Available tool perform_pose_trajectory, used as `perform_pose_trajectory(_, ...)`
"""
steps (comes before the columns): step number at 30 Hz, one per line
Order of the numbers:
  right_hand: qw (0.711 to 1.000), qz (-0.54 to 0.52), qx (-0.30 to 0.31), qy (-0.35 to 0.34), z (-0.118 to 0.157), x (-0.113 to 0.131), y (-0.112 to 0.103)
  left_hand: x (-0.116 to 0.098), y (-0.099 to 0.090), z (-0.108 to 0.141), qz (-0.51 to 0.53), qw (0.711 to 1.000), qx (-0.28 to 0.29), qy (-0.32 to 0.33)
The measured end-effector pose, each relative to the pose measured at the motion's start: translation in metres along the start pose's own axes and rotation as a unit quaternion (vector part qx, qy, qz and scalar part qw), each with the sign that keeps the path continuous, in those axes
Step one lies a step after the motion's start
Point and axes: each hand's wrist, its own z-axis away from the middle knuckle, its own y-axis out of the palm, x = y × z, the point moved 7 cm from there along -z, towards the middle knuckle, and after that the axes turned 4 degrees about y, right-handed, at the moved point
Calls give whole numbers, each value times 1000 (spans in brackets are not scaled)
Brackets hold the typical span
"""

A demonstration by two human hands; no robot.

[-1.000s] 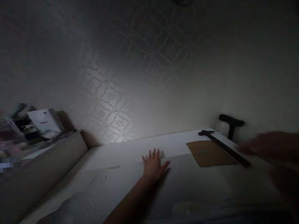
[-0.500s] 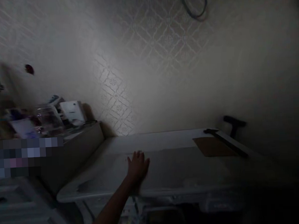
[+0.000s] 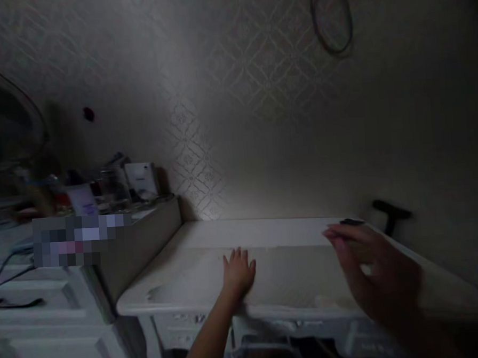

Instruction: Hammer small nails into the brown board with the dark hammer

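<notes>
My left hand point(image 3: 239, 272) lies palm down with its fingers spread on the pale desk top point(image 3: 290, 275), near the front edge. It holds nothing. My right hand point(image 3: 378, 273) is raised over the right part of the desk, its thumb and fingertips pinched together. Blur and dim light hide whether anything is between those fingertips. Just behind it, the end of a black object point(image 3: 351, 222) shows at the desk's back right. The brown flat piece seen there before is hidden by my right hand.
A white drawer cabinet point(image 3: 49, 301) stands left, topped with a white box point(image 3: 142, 179), a pale tube point(image 3: 83, 200) and a round mirror point(image 3: 6, 124). A black T-shaped object point(image 3: 391, 214) is beyond the desk's right edge. A cable loop point(image 3: 332, 22) hangs on the patterned wall.
My right hand has come into view from the right, with its fingertips pinched. The view has shifted left, so things appear farther right. My left hand stays spread on the desk.
</notes>
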Motion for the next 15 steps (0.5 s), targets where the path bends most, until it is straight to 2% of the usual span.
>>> perform_pose_trajectory(2, 1000, -15, -8, -15, -17, -19, 34, 0, 1, 0, 2, 1000, -1, 3)
perform_pose_trajectory(4, 999, 5, 54, -4, -15, -57, 77, 0, 2, 1, 5, 1000, -7, 3)
perform_pose_trajectory(7, 983, 101, 148, 40, 13, -126, 130, 1, 2, 1, 13, 1000, -13, 2)
perform_pose_trajectory(8, 970, 125, 203, 36, 27, -143, 147, 1, 1, 1, 15, 1000, -15, 3)
perform_pose_trajectory(11, 956, 152, 249, 37, 52, -171, 168, 0, 1, 1, 15, 1000, -17, 4)
perform_pose_trajectory(15, 943, 187, 274, 26, 57, -170, 171, 1, 0, 2, 17, 1000, -21, 4)
